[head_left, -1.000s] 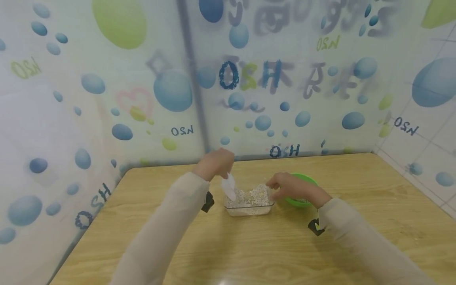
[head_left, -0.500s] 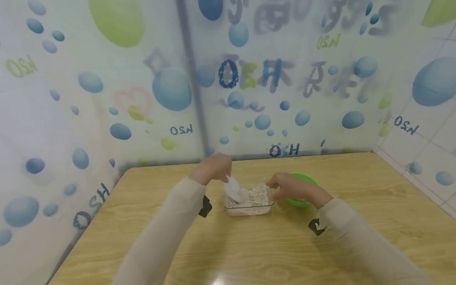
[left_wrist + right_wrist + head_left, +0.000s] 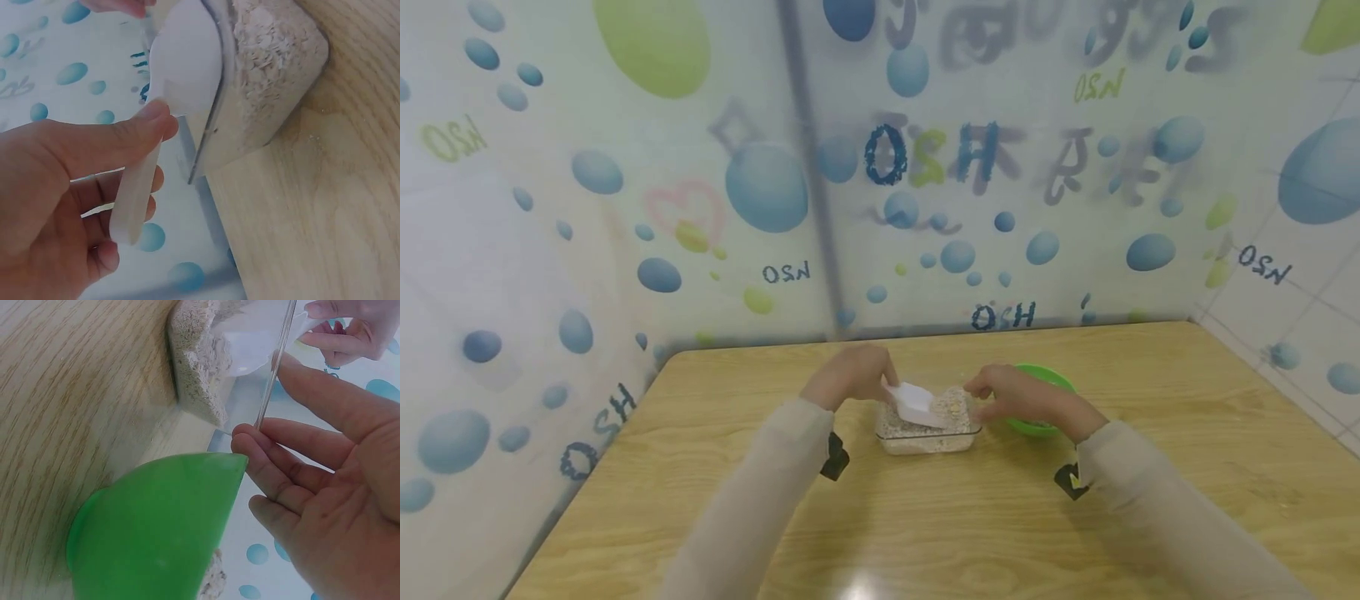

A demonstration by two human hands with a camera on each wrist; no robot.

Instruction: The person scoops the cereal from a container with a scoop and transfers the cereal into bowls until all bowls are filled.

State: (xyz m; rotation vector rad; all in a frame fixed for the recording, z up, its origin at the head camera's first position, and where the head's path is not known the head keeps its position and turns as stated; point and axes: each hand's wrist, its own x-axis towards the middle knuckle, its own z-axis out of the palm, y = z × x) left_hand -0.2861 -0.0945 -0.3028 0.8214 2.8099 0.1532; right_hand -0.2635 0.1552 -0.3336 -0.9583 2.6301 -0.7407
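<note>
In the head view my left hand (image 3: 853, 375) holds a white scoop (image 3: 917, 404) by its handle. Thumb and fingers pinch that handle (image 3: 134, 200) in the left wrist view. The scoop's bowl lies nearly level inside a clear rectangular container (image 3: 925, 445), over pale flakes (image 3: 265, 53) that look like oats. My right hand (image 3: 1018, 393) is at the container's right side. Up close, its thumb and fingertips pinch the clear rim (image 3: 278, 372). Just beside those fingers stands a green bowl (image 3: 156, 531) with more flakes (image 3: 214, 575) in it.
All of this stands on a wood-grain table (image 3: 925, 533). Behind it rises a pale wall (image 3: 865, 242) with blue and green bubble prints, close to the table's back edge. A few crumbs lie by the container.
The scoop has tipped from steep to nearly level and shifted right within the container. My left hand has come lower. My right hand keeps its place at the rim.
</note>
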